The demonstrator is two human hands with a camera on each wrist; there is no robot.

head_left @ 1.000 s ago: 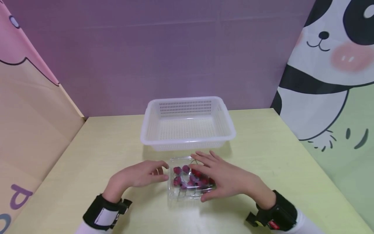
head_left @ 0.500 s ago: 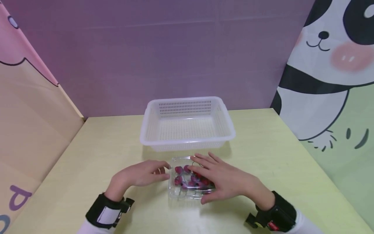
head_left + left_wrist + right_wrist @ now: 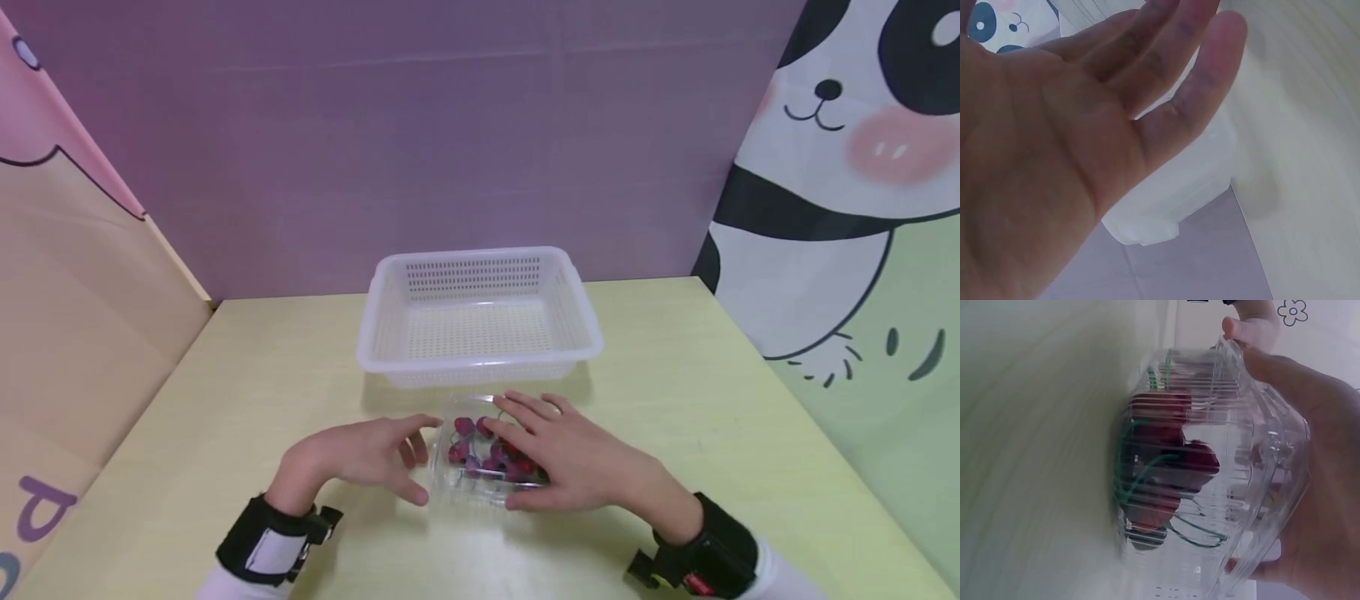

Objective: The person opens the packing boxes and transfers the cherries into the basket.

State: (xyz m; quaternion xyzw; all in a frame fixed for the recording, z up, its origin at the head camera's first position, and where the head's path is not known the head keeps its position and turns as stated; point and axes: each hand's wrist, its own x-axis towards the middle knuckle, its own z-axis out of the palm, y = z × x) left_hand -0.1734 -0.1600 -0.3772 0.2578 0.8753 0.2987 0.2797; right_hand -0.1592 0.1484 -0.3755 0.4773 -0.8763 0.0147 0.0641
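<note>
A clear plastic clamshell box (image 3: 468, 483) holding red cherries (image 3: 463, 452) with green stems is on the table in the head view. My right hand (image 3: 577, 462) spans its right part from above, thumb at the near edge and fingers toward the far edge. In the right wrist view, the palm (image 3: 1329, 487) lies over the lid side of the box (image 3: 1235, 487), with thumb and fingertips at opposite rims. My left hand (image 3: 360, 458) is at the box's left edge, thumb and index finger spread. Its index fingertip is at the rim; contact cannot be told. The left wrist view shows the palm (image 3: 1035, 144) holding nothing.
A white perforated plastic basket (image 3: 480, 367) stands just behind the box on the pale wooden table (image 3: 262, 375). A purple backdrop (image 3: 450, 125) rises at the back, with printed cloths at both sides, one showing a panda (image 3: 810, 275).
My left thumb has dropped toward the near side, widening its gap from the index finger. The box has shifted slightly away and turned a little, with my right hand staying on it.
</note>
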